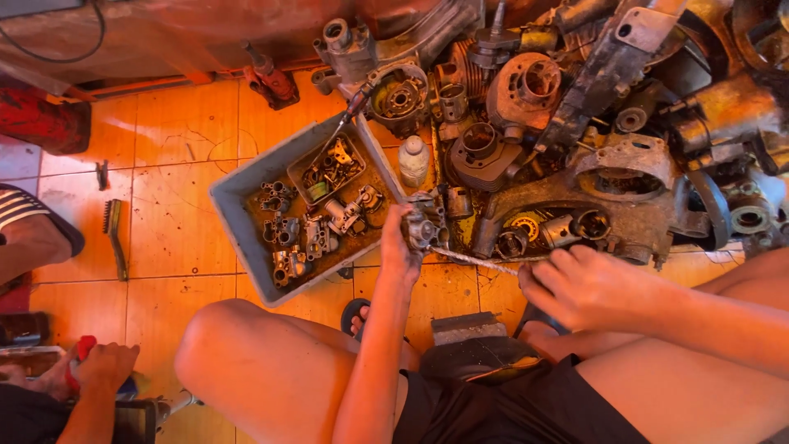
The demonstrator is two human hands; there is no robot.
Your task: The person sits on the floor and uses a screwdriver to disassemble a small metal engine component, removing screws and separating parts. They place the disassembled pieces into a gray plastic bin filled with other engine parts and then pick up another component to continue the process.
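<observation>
Left hand (400,247) gripping small metal part (425,224) at gray tray (238,210) edge; right hand (579,288) closed around thin rod (481,261). Tray full of greasy bits; bare floor left.

Tray (238,215) left of engine-parts pile (575,123); carburetor (423,224) between; bottle (413,160) behind carburetor.

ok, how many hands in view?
3. The person's left hand holds a small metal part; right hand grips a thin rod; a co-worker's hand is bottom left. Others may be hidden.

Warm orange light, seemingly overhead; slight edge distortion.
</observation>
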